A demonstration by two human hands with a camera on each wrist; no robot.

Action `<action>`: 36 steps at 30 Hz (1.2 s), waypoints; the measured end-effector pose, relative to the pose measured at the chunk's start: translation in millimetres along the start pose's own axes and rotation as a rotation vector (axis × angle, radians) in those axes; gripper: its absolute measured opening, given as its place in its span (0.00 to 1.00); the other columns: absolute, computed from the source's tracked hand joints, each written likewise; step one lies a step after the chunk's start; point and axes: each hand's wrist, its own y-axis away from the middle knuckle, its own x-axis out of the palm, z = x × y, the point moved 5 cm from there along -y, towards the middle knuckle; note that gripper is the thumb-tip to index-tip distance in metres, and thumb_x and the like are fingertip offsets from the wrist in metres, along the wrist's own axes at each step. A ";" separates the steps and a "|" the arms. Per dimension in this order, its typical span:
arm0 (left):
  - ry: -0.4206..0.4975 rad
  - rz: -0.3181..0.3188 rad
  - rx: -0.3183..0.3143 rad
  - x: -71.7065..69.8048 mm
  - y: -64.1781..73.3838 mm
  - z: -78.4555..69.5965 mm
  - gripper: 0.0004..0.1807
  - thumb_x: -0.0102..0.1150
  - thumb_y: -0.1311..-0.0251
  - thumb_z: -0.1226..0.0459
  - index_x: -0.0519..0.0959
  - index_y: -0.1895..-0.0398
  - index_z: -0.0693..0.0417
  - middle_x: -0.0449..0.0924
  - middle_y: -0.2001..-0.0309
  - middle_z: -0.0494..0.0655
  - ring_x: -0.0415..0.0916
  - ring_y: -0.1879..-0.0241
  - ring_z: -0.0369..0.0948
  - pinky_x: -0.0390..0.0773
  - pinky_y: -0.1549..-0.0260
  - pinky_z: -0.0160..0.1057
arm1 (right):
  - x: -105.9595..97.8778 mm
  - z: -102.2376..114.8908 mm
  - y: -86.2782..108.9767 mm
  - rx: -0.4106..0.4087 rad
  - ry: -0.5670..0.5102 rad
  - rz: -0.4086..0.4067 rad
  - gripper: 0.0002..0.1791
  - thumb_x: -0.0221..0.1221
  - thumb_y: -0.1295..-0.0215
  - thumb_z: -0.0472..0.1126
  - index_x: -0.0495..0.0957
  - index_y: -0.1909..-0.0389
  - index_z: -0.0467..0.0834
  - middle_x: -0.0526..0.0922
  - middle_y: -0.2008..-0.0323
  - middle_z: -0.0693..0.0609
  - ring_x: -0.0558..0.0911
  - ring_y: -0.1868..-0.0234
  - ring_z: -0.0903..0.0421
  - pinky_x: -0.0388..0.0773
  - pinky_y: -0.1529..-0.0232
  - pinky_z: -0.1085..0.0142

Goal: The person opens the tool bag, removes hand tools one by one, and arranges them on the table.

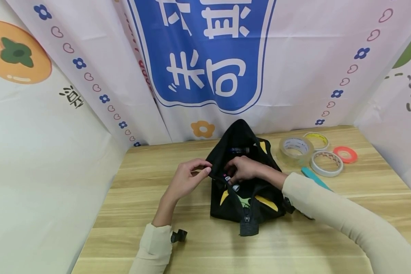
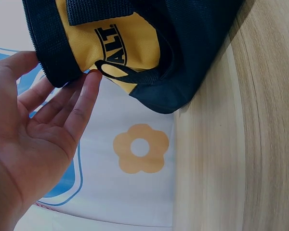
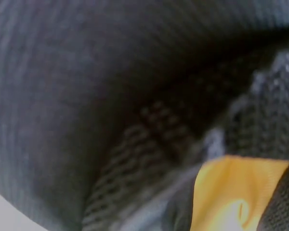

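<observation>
A black and yellow tool bag (image 1: 226, 205) with a zipped mouth stands open on the wooden table. My left hand (image 1: 188, 179) pinches the left edge of its mouth; in the left wrist view the fingers and thumb meet the zip edge. Inside the mouth, my right hand (image 1: 246, 168) reaches down with bent fingers. Its thumb overlaps a small dark tube (image 1: 227, 179) with pink and white markings; I cannot tell whether it grips it. A dark cylinder (image 1: 239, 150) lies deeper in the bag. The right wrist view is filled by blurred dark fabric (image 3: 62, 96) and a yellow patch (image 3: 236, 187).
Right of the bag lie several tape rolls: a wide clear roll (image 1: 284, 158), a yellow-cored roll (image 1: 323, 136), a white roll (image 1: 335, 173) and a red roll (image 1: 353, 155). A teal strip-like tool (image 1: 313, 176) lies beside them, partly behind the right forearm. Printed cloth (image 1: 294, 76) hangs behind the table.
</observation>
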 end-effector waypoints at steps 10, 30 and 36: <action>0.004 0.004 0.001 0.3 1.3 -0.3 0.11 0.63 0.23 0.58 0.88 0.47 0.51 0.88 0.43 0.48 0.88 0.47 0.43 0.90 0.51 0.40 | -6.5 1.6 6.5 0.026 0.046 -0.004 0.22 0.75 0.38 0.35 0.85 0.43 0.39 0.92 0.58 0.47 0.87 0.65 0.60 0.86 0.65 0.69; -0.025 0.004 0.010 -2.4 2.6 -1.8 0.10 0.63 0.23 0.58 0.88 0.47 0.50 0.88 0.43 0.48 0.88 0.50 0.42 0.91 0.51 0.40 | -69.5 34.8 86.7 -0.051 -0.112 -0.104 0.27 0.70 0.34 0.33 0.80 0.34 0.34 0.87 0.48 0.38 0.89 0.56 0.53 0.88 0.59 0.64; -0.018 0.003 0.012 -2.3 2.8 -1.3 0.11 0.63 0.22 0.58 0.88 0.46 0.50 0.88 0.42 0.48 0.88 0.49 0.43 0.90 0.52 0.39 | -88.0 32.6 118.8 -0.033 -0.124 -0.188 0.27 0.69 0.33 0.33 0.79 0.33 0.35 0.87 0.47 0.40 0.89 0.51 0.51 0.88 0.55 0.67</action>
